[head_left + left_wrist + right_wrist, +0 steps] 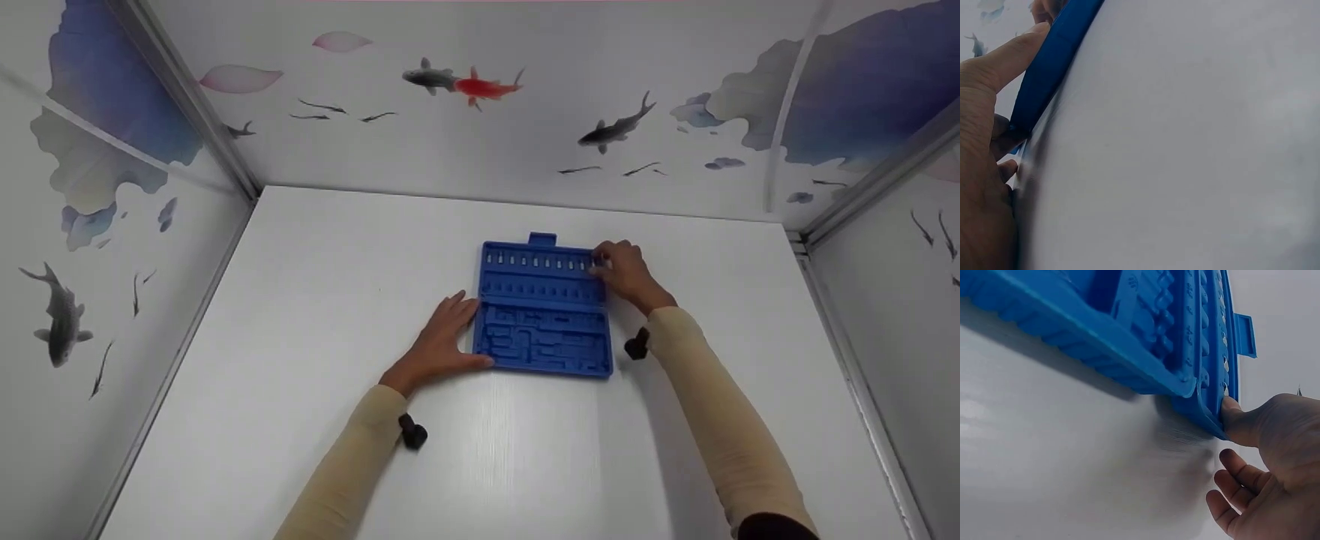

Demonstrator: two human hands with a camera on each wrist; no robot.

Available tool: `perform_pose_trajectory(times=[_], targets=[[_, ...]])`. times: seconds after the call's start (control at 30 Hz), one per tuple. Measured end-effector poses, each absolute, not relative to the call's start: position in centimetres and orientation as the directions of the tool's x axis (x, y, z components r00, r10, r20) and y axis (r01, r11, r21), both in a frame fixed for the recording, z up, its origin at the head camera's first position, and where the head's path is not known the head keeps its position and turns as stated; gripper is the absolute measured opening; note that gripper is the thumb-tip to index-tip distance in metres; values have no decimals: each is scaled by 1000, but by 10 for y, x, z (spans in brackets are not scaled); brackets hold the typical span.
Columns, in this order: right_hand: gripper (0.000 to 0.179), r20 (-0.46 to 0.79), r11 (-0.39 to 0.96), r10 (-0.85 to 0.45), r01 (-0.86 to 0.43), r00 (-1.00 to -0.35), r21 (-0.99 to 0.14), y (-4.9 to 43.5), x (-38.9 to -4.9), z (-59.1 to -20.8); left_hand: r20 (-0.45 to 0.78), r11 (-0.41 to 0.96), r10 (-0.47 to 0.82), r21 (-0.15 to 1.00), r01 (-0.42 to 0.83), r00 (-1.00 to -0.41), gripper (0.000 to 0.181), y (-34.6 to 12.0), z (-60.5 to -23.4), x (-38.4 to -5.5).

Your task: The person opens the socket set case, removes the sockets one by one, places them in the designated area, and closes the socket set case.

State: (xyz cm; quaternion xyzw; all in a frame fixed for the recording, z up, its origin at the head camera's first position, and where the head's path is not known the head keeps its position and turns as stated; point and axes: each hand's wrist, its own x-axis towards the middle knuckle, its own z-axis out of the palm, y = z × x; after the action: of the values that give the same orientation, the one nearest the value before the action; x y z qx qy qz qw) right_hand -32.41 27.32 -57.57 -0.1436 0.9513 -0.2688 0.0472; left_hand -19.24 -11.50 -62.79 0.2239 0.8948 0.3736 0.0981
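The opened blue case (544, 301) lies toward the far edge of the tabletop (337, 277), which stretches wide to its left and nearer side. The left hand (439, 349) rests loosely extended fingers along its left side, thumb at the near corner. The right hand's (628, 276) thumb and forefinger pinch the end metal bit (592, 262); only the right wrist view shows its other fingers spread free outside the rim.

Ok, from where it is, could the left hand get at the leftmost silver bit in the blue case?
Probably yes: the left hand is at the left side of the blue case, and nothing covers the leftmost silver bit. The right hand is at the row's other end.
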Motion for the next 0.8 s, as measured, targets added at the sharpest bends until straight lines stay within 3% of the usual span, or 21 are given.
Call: perform_pose_trajectory(times=[0.3,0.67,0.8], targets=[[31,-38,798,-245,-180,-969,-576,272,-325,-575,-4,612,467,723,320,-884,121,-115,-628,-193],[25,111,667,-163,-193,-980,-720,275,-315,-593,-16,612,458,731,303,-889,121,-115,-629,-191],[19,204,644,-158,-257,-966,-720,274,-313,-596,-4,613,471,721,324,-882,119,-114,-629,-193]])
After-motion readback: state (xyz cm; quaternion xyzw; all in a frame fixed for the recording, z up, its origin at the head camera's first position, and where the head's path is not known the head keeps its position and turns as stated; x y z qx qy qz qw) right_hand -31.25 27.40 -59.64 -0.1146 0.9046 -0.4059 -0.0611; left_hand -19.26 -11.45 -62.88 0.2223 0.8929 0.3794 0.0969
